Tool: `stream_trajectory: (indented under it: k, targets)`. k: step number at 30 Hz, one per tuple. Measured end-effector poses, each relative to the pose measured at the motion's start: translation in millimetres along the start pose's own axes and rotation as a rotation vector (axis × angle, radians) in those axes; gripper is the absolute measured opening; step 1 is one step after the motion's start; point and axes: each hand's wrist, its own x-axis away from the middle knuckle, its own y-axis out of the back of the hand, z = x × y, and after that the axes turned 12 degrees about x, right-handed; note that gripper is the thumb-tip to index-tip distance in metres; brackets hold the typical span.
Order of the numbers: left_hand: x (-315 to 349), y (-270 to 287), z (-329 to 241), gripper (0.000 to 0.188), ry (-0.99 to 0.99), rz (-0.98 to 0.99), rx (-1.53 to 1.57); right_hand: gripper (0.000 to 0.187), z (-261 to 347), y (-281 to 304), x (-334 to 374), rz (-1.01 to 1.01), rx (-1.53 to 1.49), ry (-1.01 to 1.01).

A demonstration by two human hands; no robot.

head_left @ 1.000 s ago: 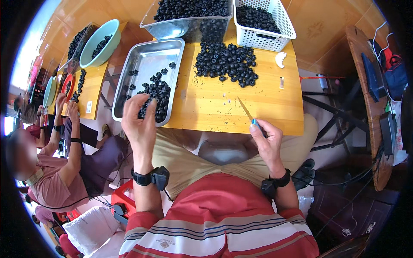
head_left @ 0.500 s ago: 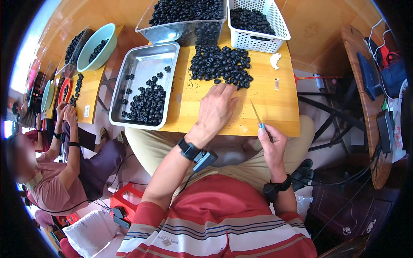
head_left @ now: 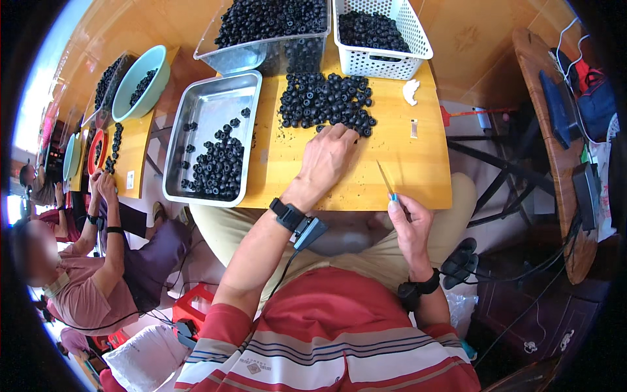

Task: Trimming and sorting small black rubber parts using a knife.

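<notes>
A loose pile of small black ring-shaped parts [head_left: 323, 99] lies on the yellow wooden table [head_left: 294, 186]. At its near edge is my left hand [head_left: 328, 157], back up, with fingers bent down and close together. Whatever they pinch is hidden beneath them. To the right, over the table's front edge, my right hand [head_left: 410, 225] is closed round a thin pointed tool [head_left: 384, 176] with a blue band by the fingertips. Its tip points up and left, apart from the pile. Left of my left hand, a metal tray [head_left: 171, 179] holds more black parts.
Behind the pile stand a clear plastic bin [head_left: 232, 59] and a white perforated basket [head_left: 385, 68], both holding black parts. A white scrap [head_left: 410, 92] and a small clear piece [head_left: 414, 129] lie at right. A co-worker [head_left: 98, 261] sits at another table on the left.
The whole view has shifted slightly, with the table a little lower and further left. Both hands keep nearly the same pose, and the pointed tool stays in my right hand.
</notes>
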Motion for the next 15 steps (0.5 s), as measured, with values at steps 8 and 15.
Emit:
stream_trajectory:
  k: [8, 15]
  targets:
    - [30.7, 11.2, -6.4, 0.016, 0.254, -0.092, 0.602, 0.032, 0.7, -7.3, -1.4, 0.037, -0.049, -0.023]
    - [57.7, 22.0, -3.0, 0.018, 0.515, -0.139, 1.424, 0.032, 0.5, -16.3, -1.9, 0.063, -0.042, -0.014]
